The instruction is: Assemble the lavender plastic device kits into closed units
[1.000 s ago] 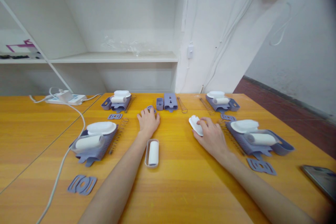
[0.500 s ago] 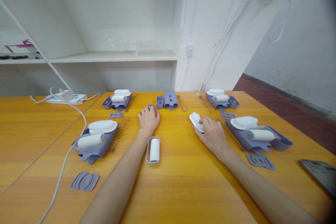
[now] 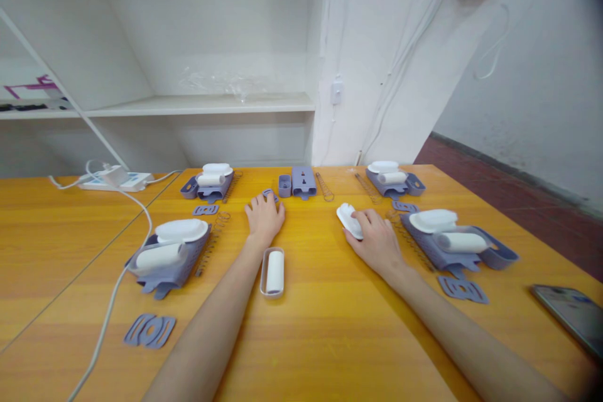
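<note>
One smooth white oval (image 3: pixel 347 218), pinched in the right hand (image 3: pixel 374 240), points longways away and left; the left hand (image 3: pixel 264 220) lies spread on the shiny bench (image 3: pixel 325 326).

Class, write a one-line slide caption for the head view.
The right hand holds a white oval piece; the left hand lies by a purple plate.

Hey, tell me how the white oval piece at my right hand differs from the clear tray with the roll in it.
The white oval piece is opaque; the clear tray is see-through.
Your right hand has its fingers on the white oval piece, while the clear tray sits on the table with the white roll inside.
The white oval piece slants, far end leftward; the clear tray points nearly straight away from you.
Both are longish with rounded ends.
</note>
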Tool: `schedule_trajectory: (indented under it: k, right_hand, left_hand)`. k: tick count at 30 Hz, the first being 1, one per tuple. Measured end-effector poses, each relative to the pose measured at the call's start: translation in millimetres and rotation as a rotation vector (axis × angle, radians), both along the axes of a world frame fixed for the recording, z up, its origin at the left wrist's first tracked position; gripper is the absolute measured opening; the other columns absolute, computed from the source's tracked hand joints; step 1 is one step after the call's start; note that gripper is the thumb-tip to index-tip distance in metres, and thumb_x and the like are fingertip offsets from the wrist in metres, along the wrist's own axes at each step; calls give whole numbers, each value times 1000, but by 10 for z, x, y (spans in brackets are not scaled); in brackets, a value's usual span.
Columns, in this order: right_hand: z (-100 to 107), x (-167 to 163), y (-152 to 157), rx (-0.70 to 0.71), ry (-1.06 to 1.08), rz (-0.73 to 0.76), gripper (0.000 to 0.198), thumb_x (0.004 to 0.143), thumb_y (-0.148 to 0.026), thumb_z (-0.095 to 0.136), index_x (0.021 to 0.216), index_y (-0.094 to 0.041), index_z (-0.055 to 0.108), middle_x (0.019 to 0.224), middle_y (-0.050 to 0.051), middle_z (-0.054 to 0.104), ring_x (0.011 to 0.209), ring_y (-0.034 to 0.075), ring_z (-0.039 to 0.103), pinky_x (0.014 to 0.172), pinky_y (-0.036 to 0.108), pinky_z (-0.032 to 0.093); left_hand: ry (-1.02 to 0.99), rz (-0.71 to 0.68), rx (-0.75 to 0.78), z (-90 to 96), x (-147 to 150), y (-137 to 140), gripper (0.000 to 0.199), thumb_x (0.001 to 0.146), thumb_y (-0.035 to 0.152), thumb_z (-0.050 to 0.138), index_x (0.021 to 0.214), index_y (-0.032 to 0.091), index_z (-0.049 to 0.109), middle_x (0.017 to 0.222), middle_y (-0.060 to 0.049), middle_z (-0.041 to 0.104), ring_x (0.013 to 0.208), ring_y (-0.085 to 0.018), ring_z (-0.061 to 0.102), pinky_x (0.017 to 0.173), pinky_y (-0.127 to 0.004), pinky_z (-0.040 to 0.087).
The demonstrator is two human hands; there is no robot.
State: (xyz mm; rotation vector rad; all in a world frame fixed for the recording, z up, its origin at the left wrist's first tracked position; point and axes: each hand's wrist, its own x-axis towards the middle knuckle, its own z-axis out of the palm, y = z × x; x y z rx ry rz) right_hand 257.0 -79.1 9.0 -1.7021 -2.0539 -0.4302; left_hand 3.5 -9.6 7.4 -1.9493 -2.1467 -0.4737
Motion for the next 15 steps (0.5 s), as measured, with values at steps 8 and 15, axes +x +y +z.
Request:
schedule_trajectory:
  k: [8, 15]
  right_hand:
    - [2, 14, -11, 1, 10, 5, 18, 80, -34, 56, 88, -18, 56, 89, 6, 56, 85, 21, 51, 70, 30, 31]
    - [-2, 10, -13, -9, 16, -7, 34, 81, -35, 55, 109, -17, 55, 93, 8, 57, 87, 22, 52, 72, 31, 33]
  left_hand:
    - [1, -6, 18, -12, -7, -2, 41, 87, 44, 36, 116, 19, 50, 108, -14, 54, 103, -30, 47, 84, -43, 33]
    - [3, -12, 39, -19, -9, -5, 41, 87, 44, 36, 116, 19, 50, 108, -15, 54, 102, -30, 48, 84, -43, 34]
